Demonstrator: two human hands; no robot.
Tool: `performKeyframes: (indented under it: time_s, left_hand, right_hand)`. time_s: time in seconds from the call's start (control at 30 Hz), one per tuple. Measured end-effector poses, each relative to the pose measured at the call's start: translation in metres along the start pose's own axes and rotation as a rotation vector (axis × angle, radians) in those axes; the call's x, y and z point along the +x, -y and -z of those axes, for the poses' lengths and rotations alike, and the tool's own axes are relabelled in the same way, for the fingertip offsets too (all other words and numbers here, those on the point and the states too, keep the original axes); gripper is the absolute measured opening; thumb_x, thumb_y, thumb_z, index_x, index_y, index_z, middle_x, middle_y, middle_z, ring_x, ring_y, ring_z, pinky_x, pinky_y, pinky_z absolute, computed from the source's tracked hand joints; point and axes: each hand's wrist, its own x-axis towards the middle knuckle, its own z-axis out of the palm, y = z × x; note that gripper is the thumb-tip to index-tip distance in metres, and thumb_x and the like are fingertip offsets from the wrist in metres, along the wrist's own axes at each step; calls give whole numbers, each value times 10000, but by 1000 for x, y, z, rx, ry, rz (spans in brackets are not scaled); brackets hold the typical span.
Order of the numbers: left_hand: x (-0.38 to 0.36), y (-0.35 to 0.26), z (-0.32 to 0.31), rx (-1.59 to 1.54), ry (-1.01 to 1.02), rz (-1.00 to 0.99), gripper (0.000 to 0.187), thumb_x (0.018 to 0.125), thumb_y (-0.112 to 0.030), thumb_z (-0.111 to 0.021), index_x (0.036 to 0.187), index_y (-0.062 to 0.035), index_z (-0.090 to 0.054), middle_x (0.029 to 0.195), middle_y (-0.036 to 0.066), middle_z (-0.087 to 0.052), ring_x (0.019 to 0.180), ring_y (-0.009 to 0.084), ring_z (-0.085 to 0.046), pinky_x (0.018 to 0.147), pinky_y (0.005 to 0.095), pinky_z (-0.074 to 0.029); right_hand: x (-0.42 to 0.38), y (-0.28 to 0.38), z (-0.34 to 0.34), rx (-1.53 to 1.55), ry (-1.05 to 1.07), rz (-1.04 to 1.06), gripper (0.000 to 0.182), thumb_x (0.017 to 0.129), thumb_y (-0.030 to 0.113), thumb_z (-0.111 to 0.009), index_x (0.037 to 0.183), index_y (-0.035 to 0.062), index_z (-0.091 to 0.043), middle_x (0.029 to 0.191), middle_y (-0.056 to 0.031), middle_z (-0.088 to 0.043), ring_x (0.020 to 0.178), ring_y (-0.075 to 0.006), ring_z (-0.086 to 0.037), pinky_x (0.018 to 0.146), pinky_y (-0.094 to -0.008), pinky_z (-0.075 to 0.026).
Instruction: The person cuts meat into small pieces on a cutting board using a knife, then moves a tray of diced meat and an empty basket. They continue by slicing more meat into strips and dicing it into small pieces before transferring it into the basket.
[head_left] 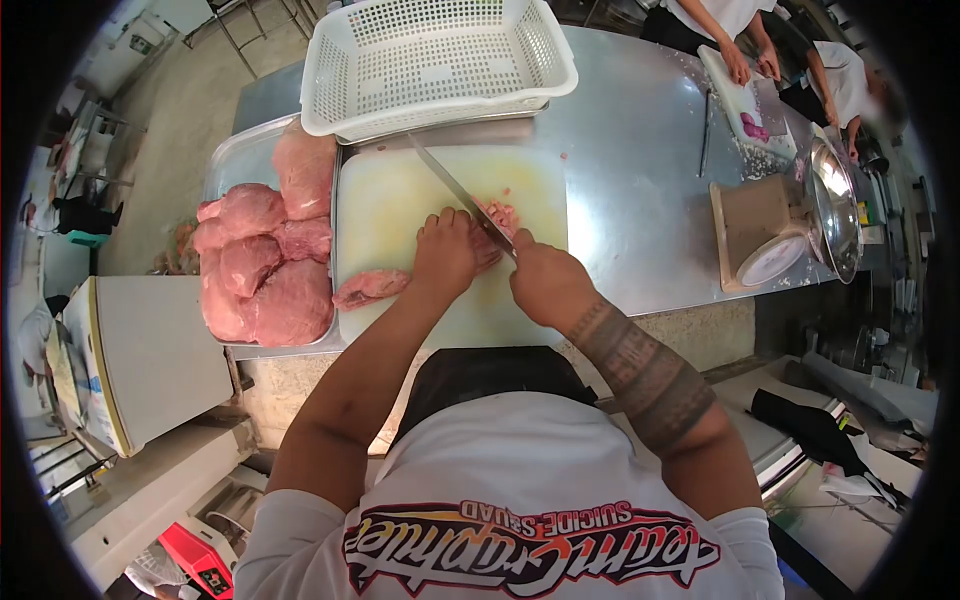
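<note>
My right hand [545,280] is closed round the handle of a long knife [450,180], whose blade points up and left across the pale cutting board [385,190]. Under and beside the blade lies a piece of meat [485,247], with small cut bits [503,212] at its upper end. My left hand [445,247] presses on this meat from the left, its fingers bent and close together. Another strip of meat [370,288] rests on the board by my left wrist.
Large raw meat pieces [250,265] fill a metal tray [222,165] at the left. A white perforated basket [440,75] stands behind the board. At the right are a scale [755,235] and a thin metal rod [706,130]. Other people's hands [738,65] work at a second board [735,95].
</note>
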Motion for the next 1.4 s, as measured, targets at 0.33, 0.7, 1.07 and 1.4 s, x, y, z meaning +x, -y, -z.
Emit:
performKeyframes:
  time_s: [0.33, 0.7, 1.07, 1.4]
  left_hand:
    - [-5, 13, -18, 8, -53, -16, 554, 728, -390, -901, 1013, -8, -617, 1010, 178, -618, 924, 401, -611, 833, 506, -495]
    - [1, -1, 4, 18, 141, 94, 387, 864, -280, -782, 1094, -6, -636, 1108, 166, -644, 1070, 379, -622, 950, 509, -500]
    - [-87, 75, 103, 97, 258, -124, 536, 902, -285, -770, 1350, -29, -622, 1310, 186, -607, 1211, 399, -585, 1036, 513, -480]
    - [-55, 37, 59, 334, -244, 124, 397, 966, -257, -667, 1263, 6, -662, 1219, 169, -636, 1114, 356, -607, 969, 496, -485]
  right_hand:
    - [10, -6, -9, 1, 8, 23, 279, 942, 89, -522, 1172, -68, -538, 942, -287, -725, 900, -470, -724, 819, -553, -576]
    - [22, -9, -50, 103, -116, 50, 330, 928, 101, -584, 1190, -83, -501, 970, -337, -706, 937, -497, -707, 860, -559, -569]
    - [-46, -19, -27, 34, 25, -203, 316, 952, 119, -553, 1217, -47, -515, 942, -304, -723, 886, -479, -724, 802, -566, -579]
    - [-50, -11, -37, -40, 2, -72, 277, 951, 106, -543, 1188, -38, -542, 893, -279, -732, 837, -461, -733, 769, -558, -593]
